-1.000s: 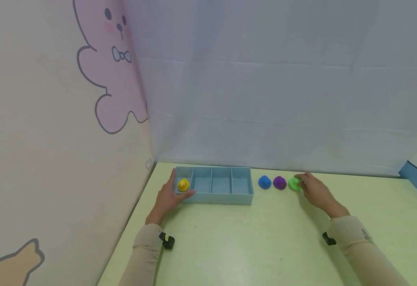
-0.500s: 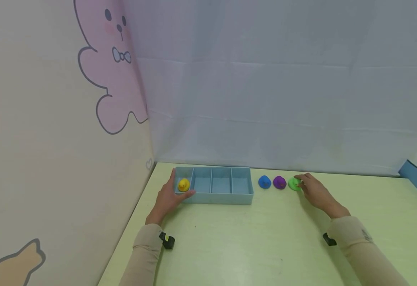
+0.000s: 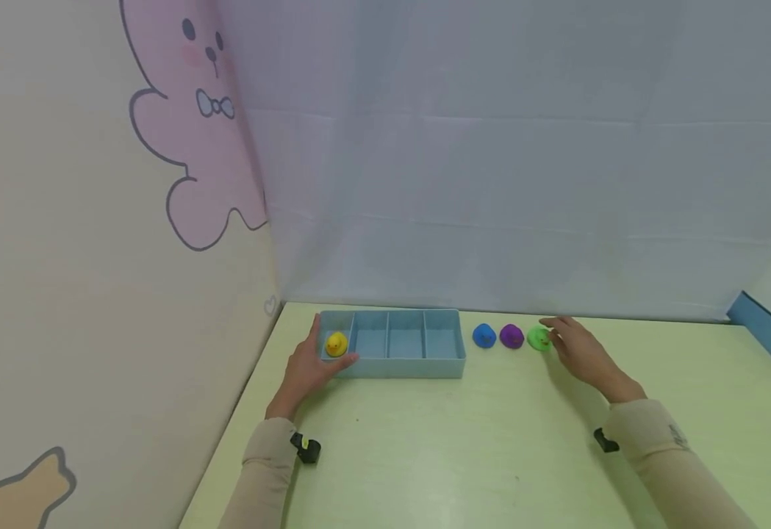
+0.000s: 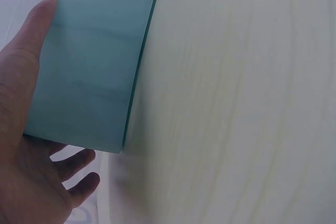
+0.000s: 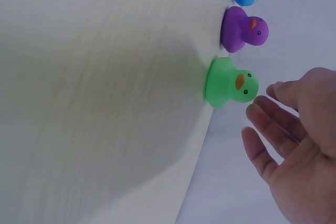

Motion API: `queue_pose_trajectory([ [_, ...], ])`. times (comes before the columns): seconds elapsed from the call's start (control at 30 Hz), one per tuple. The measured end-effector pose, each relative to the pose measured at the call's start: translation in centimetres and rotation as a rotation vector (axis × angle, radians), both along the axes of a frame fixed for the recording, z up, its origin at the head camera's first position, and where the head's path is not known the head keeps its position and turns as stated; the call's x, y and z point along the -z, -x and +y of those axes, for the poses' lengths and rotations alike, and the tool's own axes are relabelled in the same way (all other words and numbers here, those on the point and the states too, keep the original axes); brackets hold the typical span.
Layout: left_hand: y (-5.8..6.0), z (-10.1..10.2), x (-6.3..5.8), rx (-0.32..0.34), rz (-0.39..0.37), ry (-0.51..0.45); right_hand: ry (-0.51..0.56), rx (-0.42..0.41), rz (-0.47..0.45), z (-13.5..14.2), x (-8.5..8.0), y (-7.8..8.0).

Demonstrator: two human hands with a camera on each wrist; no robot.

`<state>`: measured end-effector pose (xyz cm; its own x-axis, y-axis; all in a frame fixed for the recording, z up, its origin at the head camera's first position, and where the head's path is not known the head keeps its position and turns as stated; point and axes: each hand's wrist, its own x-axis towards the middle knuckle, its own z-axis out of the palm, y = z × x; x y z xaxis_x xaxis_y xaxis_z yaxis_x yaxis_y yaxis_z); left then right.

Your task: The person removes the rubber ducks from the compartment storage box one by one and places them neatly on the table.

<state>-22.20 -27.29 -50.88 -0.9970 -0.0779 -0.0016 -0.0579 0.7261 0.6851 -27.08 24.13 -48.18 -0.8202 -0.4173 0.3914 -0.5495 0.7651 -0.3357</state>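
My left hand [image 3: 309, 369] holds the left end of a pale blue divided box [image 3: 398, 369]. Its thumb lies along the front wall and the other fingers reach round the end wall. A yellow rubber duck [image 3: 336, 344] sits in the leftmost compartment. To the right of the box stand a blue rubber duck [image 3: 484, 336], a purple rubber duck [image 3: 511, 336] and a green rubber duck [image 3: 539, 339] in a row. My right hand [image 3: 582, 354] is just right of the green duck. In the right wrist view its loosely bent fingers [image 5: 273, 129] hold nothing, with the fingertips close to the duck's head.
The pale yellow-green table [image 3: 438, 448] ends at a white cloth backdrop [image 3: 491, 184] behind the box and ducks. A wall with a pink bear drawing [image 3: 200, 147] borders the left side. Each wrist carries a small black camera mount [image 3: 307, 448].
My right hand has drawn slightly off the green duck, so more of the duck shows. The head view has shifted a little. My left hand stays on the box.
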Motion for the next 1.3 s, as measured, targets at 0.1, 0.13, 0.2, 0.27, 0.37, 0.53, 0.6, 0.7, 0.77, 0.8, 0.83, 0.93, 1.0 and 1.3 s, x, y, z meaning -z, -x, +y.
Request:
queue_pose_trajectory([
  [0.1, 0.0, 0.2, 0.1, -0.007, 0.019, 0.0, 0.009, 0.005, 0.009, -0.1, -0.1, 0.0],
  [0.13, 0.0, 0.4, 0.2, -0.011, 0.025, -0.002, 0.012, 0.007, 0.008, -0.2, -0.2, 0.0],
  [0.2, 0.0, 0.6, 0.3, -0.02, 0.034, 0.002, 0.021, 0.006, -0.005, -0.3, -0.3, 0.0],
  [0.27, 0.0, 0.9, 0.4, -0.033, 0.038, 0.007, 0.034, 0.005, -0.019, -0.6, -0.6, 0.0],
  [0.37, 0.0, 1.3, 0.4, -0.046, 0.045, 0.025, 0.046, 0.006, -0.068, -1.3, -1.2, -0.1],
  [0.53, 0.3, 1.7, -0.1, -0.046, 0.042, 0.076, 0.043, 0.002, -0.104, -2.8, -2.1, -0.5],
  [0.6, 0.5, 1.8, -0.2, -0.039, 0.028, 0.08, 0.042, -0.002, -0.106, -3.3, -2.5, -0.6],
  [0.7, 0.7, 1.8, -0.2, -0.028, 0.006, 0.068, 0.036, -0.013, -0.102, -4.3, -3.0, -0.6],
  [0.77, 0.8, 1.8, -0.1, -0.018, -0.005, 0.056, 0.029, -0.022, -0.107, -4.9, -3.3, -0.6],
  [0.8, 0.8, 1.8, -0.1, -0.012, -0.007, 0.05, 0.024, -0.025, -0.109, -5.3, -3.5, -0.6],
  [0.83, 0.8, 1.7, -0.1, -0.005, -0.006, 0.046, 0.02, -0.029, -0.11, -5.6, -3.5, -0.5],
  [0.93, 0.8, 1.6, -0.1, 0.014, -0.002, 0.036, 0.021, -0.046, -0.121, -6.7, -3.6, -0.4],
  [1.0, 0.7, 1.4, -0.2, 0.025, -0.005, 0.042, 0.02, -0.053, -0.121, -7.4, -3.6, -0.2],
  [1.3, 0.9, 0.7, 0.0, 0.049, -0.009, 0.059, 0.009, -0.094, -0.105, -9.8, -3.8, 0.0],
])
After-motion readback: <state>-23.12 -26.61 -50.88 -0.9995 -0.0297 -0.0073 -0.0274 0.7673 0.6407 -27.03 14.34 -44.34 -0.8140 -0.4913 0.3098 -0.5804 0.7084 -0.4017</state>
